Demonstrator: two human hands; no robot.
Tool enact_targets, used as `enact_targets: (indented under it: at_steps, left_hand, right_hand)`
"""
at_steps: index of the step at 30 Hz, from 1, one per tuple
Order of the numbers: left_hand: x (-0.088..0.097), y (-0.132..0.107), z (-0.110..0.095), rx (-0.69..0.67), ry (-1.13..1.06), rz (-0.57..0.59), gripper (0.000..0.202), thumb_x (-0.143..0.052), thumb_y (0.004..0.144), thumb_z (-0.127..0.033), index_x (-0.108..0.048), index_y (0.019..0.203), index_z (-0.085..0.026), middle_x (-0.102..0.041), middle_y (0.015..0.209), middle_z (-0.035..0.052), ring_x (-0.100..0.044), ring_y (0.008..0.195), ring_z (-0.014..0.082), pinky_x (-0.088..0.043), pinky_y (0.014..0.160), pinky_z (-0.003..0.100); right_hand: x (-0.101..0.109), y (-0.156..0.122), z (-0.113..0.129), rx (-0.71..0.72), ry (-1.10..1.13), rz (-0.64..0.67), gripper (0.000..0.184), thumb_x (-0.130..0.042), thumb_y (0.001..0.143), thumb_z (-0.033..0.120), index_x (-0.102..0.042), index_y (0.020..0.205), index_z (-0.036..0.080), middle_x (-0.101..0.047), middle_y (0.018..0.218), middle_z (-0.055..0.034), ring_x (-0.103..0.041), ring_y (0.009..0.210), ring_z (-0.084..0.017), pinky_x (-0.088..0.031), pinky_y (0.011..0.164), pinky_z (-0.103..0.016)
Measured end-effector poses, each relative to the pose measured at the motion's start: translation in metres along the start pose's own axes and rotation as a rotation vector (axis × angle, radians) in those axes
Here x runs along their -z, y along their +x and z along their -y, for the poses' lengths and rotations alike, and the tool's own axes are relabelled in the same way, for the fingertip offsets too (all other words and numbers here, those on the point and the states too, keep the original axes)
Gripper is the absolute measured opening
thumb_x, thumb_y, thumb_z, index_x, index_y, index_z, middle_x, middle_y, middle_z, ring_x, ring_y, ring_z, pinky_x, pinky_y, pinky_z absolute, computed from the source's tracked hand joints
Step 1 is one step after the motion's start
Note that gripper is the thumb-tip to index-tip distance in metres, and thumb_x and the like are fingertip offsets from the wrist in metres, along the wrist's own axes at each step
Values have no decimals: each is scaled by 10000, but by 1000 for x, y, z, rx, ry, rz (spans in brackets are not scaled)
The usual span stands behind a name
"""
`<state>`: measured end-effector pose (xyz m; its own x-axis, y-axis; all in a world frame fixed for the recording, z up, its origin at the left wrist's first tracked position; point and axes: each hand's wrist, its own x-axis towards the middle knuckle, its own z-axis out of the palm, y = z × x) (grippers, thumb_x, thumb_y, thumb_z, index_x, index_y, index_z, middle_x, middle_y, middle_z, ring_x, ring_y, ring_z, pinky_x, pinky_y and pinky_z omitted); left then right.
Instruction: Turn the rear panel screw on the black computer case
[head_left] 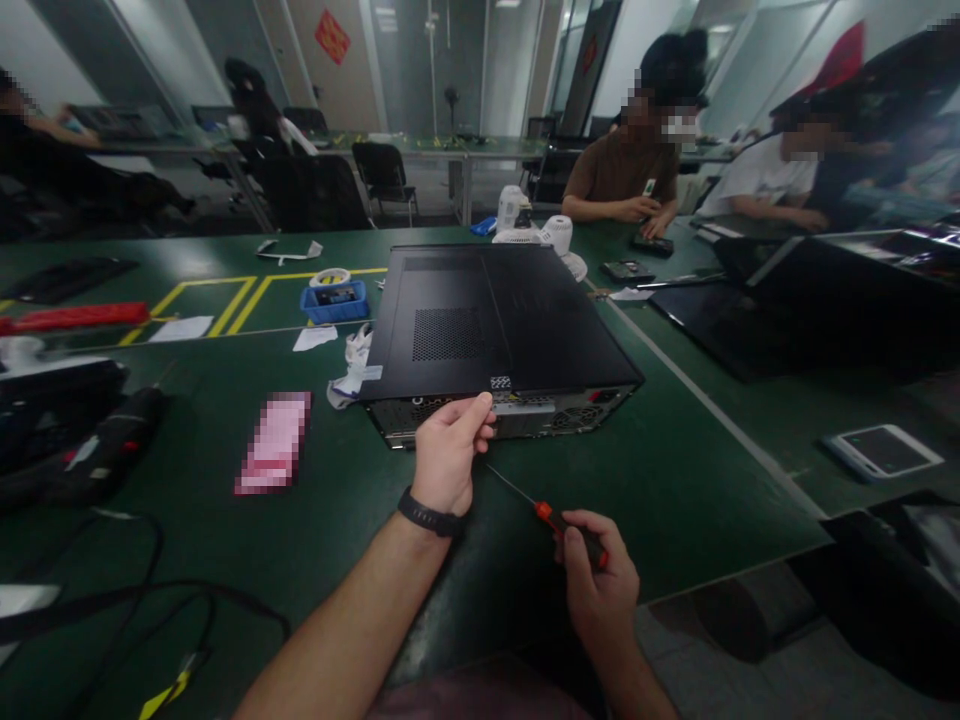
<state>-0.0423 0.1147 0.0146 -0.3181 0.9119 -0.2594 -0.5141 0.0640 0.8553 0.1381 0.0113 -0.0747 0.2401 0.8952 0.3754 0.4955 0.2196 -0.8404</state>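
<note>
A black computer case [540,300] lies on its side on the green table, its rear panel [589,412] facing me. At the middle of that panel my left hand [450,440] is closed, thumb against fingers; whatever is in the pinch is hidden. Just right of the fingertips a pale metal strip [529,408] shows on the panel. Lower and to the right, my right hand [600,570] is wrapped around the red and black handle of a screwdriver [550,514]. Its thin shaft points up and left, with the tip below the case, apart from it.
Left of the case are a blue tray [334,302], a tape roll [330,277], crumpled white gloves [351,380] and a pink packet [275,440]. A black power tool [112,445] and cables lie far left. A white-framed device [885,450] is at right. Co-workers sit across the table.
</note>
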Motion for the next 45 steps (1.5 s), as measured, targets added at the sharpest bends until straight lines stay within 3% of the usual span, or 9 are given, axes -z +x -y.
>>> enact_targets:
  at_steps: [14,22,27,32,40,45]
  left_hand:
    - [3,-2,-2,34,35,48,484,-965,603,-475,-772,867,-119,-733,756,30,-595,563,65,-406,459,167]
    - [12,2,-5,81,36,96,506,-960,609,-526,-787,847,-114,-752,748,43,-591,544,57,-420,468,162]
    - [13,1,-8,79,34,93,523,-948,626,-555,-796,864,-114,-750,739,42,-591,541,56,-414,470,161]
    - [12,1,-5,68,43,66,567,-923,646,-616,-801,871,-109,-748,730,45,-595,539,58,-417,473,162]
    - [17,4,-5,89,49,59,622,-859,696,-698,-800,890,-110,-756,730,59,-608,523,64,-419,469,167]
    - [20,5,-5,96,61,74,613,-855,713,-693,-804,889,-108,-757,730,68,-614,530,73,-420,475,177]
  right_hand:
    - [2,-3,-3,104,-100,-14,150,-596,998,326,-695,1003,213,-722,730,-11,-671,552,-151,-516,511,-258]
    - [15,3,18,263,-98,-79,96,-605,980,240,-694,1011,223,-716,788,-12,-680,601,-145,-525,535,-254]
    - [21,13,32,379,30,-179,182,-633,932,150,-700,1088,217,-720,860,-27,-691,654,-163,-579,612,-315]
    - [14,22,44,516,16,-201,270,-656,887,134,-697,1138,226,-751,937,-62,-748,759,-224,-630,686,-399]
    - [-1,33,64,585,-86,-140,303,-648,866,123,-648,1145,242,-758,920,-54,-766,758,-211,-638,652,-349]
    - [-4,34,66,591,-106,-174,288,-644,891,146,-647,1160,248,-759,927,-58,-760,736,-211,-634,631,-354]
